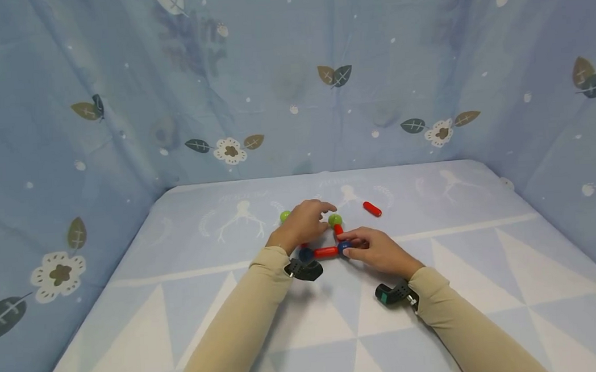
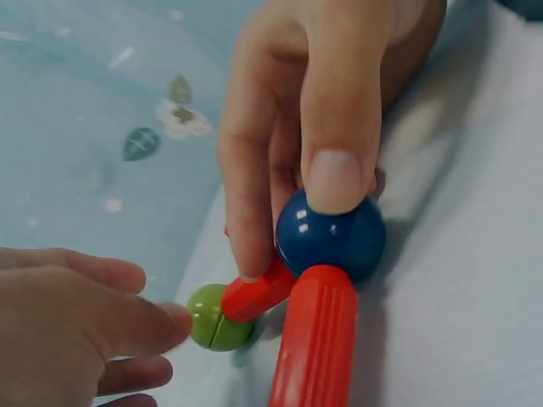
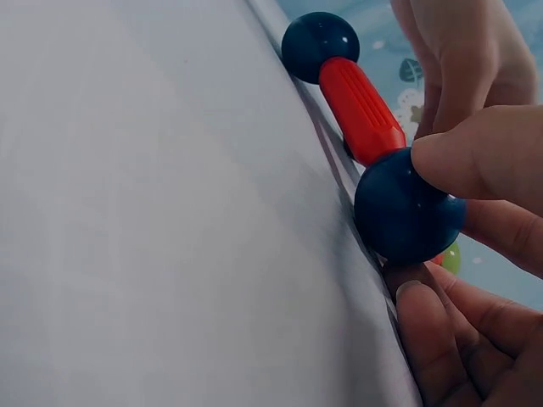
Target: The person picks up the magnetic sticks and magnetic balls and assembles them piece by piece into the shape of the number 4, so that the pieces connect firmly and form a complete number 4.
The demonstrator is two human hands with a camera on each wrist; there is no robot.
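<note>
My right hand (image 1: 379, 252) pinches a blue ball (image 3: 407, 208), its thumb on the ball and a finger against the red rod (image 2: 259, 292) behind it. That rod leads to a green ball (image 2: 219, 319). At the green ball's side is the thumb tip of my left hand (image 1: 305, 222), whose other fingers reach loosely past it. From the pinched ball another red rod (image 1: 326, 252) runs left to a second blue ball (image 1: 306, 255). My left hand partly hides a red rod beyond that ball; a second green ball (image 1: 285, 216) shows past the hand.
A loose red rod (image 1: 372, 209) lies on the cloth-covered table (image 1: 184, 329), farther back and right of the joined pieces. A patterned blue curtain (image 1: 292, 95) rises behind the table and along both sides. Each wrist wears a dark camera mount (image 1: 305, 270).
</note>
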